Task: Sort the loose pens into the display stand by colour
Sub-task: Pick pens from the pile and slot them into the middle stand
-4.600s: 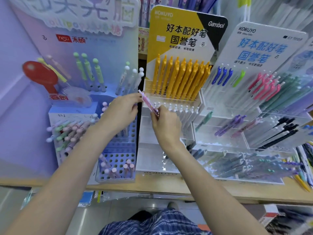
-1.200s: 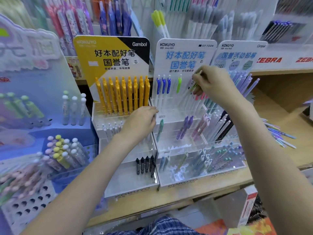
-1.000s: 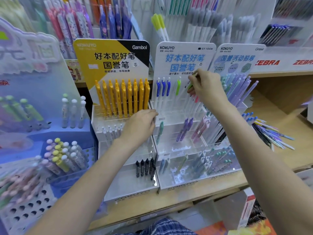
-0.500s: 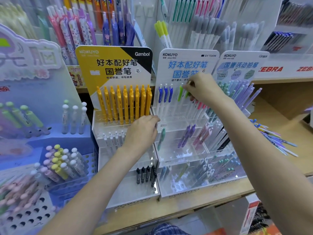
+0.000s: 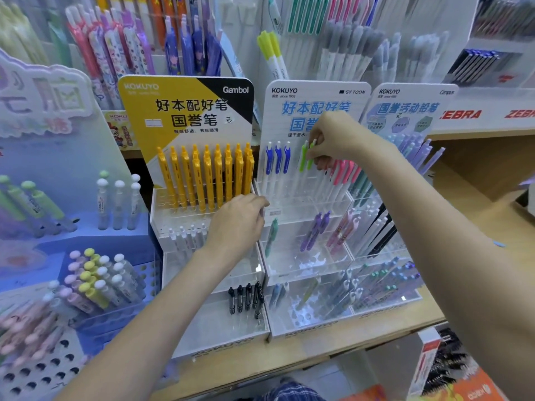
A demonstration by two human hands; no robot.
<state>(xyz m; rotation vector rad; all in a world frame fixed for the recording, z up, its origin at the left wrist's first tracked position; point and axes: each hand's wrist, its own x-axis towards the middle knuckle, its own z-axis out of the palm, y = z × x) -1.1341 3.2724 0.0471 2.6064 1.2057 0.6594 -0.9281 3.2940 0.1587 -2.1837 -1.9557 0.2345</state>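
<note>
Right hand, pinching green-clip pen, has shifted toward seven o'clock beside the seated green-clip pen; colour slot reached.

Your right hand is up at the far top row of the middle display stand, pinching a pen that stands just right of another pen in that row. Your left hand rests lower and to the left, at the seam between that stand and the left stand. Both stands sit side by side on the counter, with a third stand behind and to the right.
</note>
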